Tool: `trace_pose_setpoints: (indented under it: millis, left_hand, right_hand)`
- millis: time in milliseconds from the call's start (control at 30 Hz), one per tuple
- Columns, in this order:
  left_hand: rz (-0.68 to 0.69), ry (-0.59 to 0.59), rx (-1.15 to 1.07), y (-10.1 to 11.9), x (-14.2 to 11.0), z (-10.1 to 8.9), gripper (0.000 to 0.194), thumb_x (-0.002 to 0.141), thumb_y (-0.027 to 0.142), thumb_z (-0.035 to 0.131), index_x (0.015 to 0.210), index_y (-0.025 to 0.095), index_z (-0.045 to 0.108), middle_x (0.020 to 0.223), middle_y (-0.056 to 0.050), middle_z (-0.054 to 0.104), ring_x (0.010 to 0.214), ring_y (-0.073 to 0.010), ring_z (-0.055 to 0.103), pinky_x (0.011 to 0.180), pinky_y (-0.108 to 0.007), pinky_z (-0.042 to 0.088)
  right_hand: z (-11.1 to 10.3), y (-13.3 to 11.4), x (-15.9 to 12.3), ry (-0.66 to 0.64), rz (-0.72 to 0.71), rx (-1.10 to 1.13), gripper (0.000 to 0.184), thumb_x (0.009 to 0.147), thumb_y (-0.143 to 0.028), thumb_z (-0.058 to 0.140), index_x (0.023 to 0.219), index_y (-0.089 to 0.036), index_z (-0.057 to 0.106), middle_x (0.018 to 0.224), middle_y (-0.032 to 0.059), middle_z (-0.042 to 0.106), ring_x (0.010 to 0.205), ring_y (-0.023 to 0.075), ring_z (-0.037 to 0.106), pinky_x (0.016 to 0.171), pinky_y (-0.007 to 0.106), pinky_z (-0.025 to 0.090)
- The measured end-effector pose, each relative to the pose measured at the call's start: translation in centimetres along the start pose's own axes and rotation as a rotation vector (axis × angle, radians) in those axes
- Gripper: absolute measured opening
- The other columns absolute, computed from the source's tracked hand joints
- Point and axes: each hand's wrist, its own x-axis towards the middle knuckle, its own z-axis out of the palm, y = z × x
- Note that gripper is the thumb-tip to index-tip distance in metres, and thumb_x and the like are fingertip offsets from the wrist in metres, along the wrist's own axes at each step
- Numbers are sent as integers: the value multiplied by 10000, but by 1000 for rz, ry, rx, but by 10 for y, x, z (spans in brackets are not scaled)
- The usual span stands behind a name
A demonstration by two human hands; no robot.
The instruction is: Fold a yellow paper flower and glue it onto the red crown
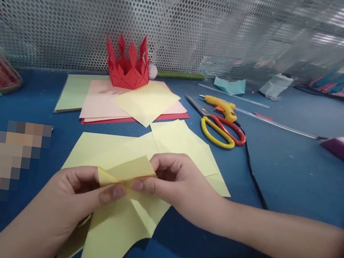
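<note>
Folding seems the step in hand: the left hand (80, 197) and right hand (180, 184) both pinch 1 yellow paper (136, 167) above the bench (282, 172), short of its far edge. Next probably calls for pressing the crease. Beyond: 1 red crown (128, 75), 1 pair of scissors (207, 114), 1 glue gun (220, 102); overlapping loose sheets (94, 146) defy counting.

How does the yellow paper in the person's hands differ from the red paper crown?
The yellow paper is pale; the red crown is vivid. The yellow paper is held by the left hand and right hand, but the red crown stands on stacked sheets. The yellow paper shows few folds; the red crown has many, with tall points. Both are folded.
</note>
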Motion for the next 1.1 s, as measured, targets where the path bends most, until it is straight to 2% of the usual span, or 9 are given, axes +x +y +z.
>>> trace_pose_setpoints:
  millis: [233,333,433,600,767,867,1000,1100]
  left_hand:
    - [-7,-37,2,0,-1,-2,313,498,408,969,693,233,798,586,2,756,559,-177,724,509,-205,573]
    - [0,-4,-1,1,-1,0,317,501,408,969,708,239,799,611,4,767,564,-171,725,505,-195,571]
    - [22,27,-1,3,-1,3,346,444,422,981,650,236,775,579,21,756,545,-160,717,483,-175,561]
    - [74,53,74,2,1,3,316,451,335,981,672,237,778,581,33,760,539,-155,719,477,-165,561]
    - [60,58,100,0,0,0,352,494,415,954,745,229,793,592,12,769,540,-171,723,461,-180,555]
    - [44,55,97,0,-2,-1,383,504,436,949,786,227,797,666,-13,796,577,-186,738,488,-197,571]
    - [30,50,87,-1,-1,-3,355,513,422,947,769,228,796,655,-9,792,572,-188,738,489,-201,568]
    - [94,58,190,-1,2,-6,353,537,454,926,792,242,803,674,-1,797,577,-181,734,493,-201,561]
  right_hand:
    - [-2,1,1,-8,-2,11,330,560,-268,948,653,-152,653,686,-28,665,649,98,580,597,206,453]
    - [-1,1,2,-6,-19,18,322,563,-261,946,640,-151,652,679,-29,666,646,95,580,597,203,453]
    - [0,0,2,12,-18,18,338,542,-267,954,629,-148,649,668,-30,666,632,93,574,578,197,447]
    - [1,1,1,22,-25,4,350,547,-285,952,630,-148,641,659,-34,654,622,91,564,561,194,435]
    - [-2,4,1,-17,-24,-64,324,597,-316,932,734,-151,688,726,-22,669,685,112,587,638,228,465]
    - [-3,4,0,-15,-30,-92,322,612,-320,923,705,-148,668,711,-23,651,683,110,571,635,227,455]
    - [-2,1,0,-29,-12,-83,347,617,-341,917,698,-145,643,707,-20,637,691,117,572,639,232,457]
    - [-2,2,0,-22,-9,-83,356,610,-344,920,684,-145,634,685,-28,622,666,109,558,619,228,443]
